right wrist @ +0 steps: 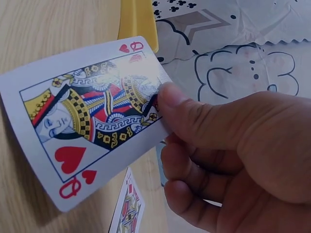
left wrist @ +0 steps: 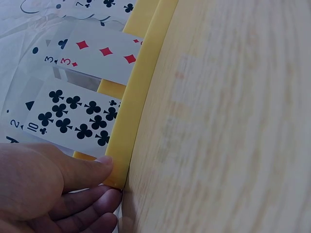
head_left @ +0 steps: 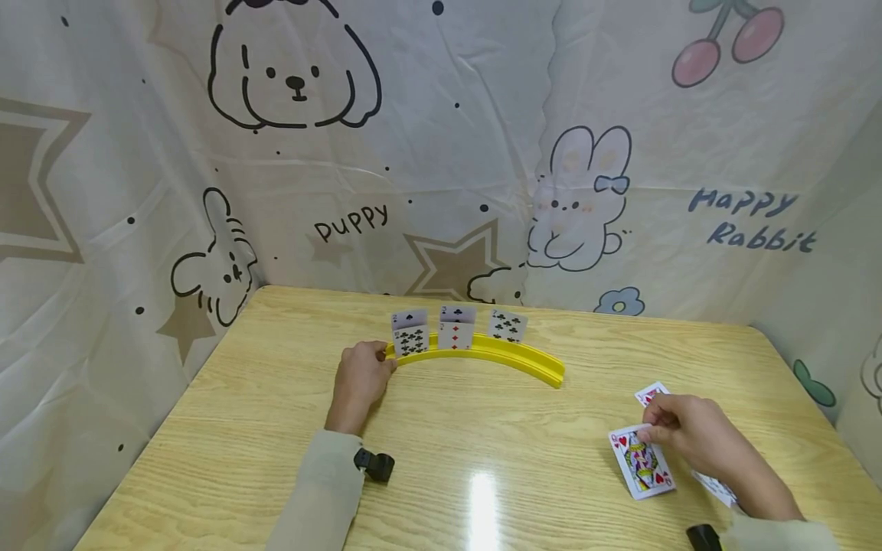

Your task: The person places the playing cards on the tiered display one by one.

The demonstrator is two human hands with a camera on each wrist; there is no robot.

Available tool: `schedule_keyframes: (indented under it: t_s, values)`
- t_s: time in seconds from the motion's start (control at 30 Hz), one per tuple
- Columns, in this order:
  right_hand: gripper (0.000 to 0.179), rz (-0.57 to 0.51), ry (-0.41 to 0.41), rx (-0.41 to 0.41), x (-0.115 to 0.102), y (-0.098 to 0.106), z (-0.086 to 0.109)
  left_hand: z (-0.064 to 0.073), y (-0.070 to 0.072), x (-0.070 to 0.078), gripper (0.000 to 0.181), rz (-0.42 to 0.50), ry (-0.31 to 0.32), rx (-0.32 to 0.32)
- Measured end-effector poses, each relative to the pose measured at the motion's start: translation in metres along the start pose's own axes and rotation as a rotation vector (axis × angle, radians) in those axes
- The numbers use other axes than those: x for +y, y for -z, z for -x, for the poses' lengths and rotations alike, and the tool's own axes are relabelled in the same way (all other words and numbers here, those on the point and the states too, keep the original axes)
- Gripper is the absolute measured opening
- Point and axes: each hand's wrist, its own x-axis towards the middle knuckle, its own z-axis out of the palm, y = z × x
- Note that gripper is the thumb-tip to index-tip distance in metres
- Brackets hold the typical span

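Near the far side of the table stands a curved yellow card holder (head_left: 510, 356). My left hand (head_left: 361, 383) grips its left end, with the thumb (left wrist: 92, 172) on the front rail. Upright in the holder are a ten of clubs (left wrist: 80, 114) before a two of spades (head_left: 409, 316), a three of diamonds (head_left: 455, 335) before a three of clubs (head_left: 458, 313), and a seven of clubs (head_left: 507, 326). On the right, my right hand (head_left: 703, 432) pinches a queen of hearts (right wrist: 97, 107) by one edge, its face tilted up.
Beyond my right hand a face card (head_left: 651, 392) lies on the wooden table (head_left: 441, 444). Another card (head_left: 717, 487) shows partly from under the right wrist. A printed cloth (head_left: 441, 153) hangs along the table's back and sides.
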Motion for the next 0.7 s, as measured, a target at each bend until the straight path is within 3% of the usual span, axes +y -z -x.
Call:
schedule_keyframes:
  t_s: [0.4,0.7]
  values:
    - [0.019,-0.020,0.091,0.094,-0.016,0.000,-0.011,0.001,0.001,-0.001,0.039,0.000,-0.002,0.001]
    - [0.018,-0.003,0.111,0.175,-0.027,-0.001,-0.021,0.001,0.001,0.000,0.040,-0.001,-0.010,-0.003]
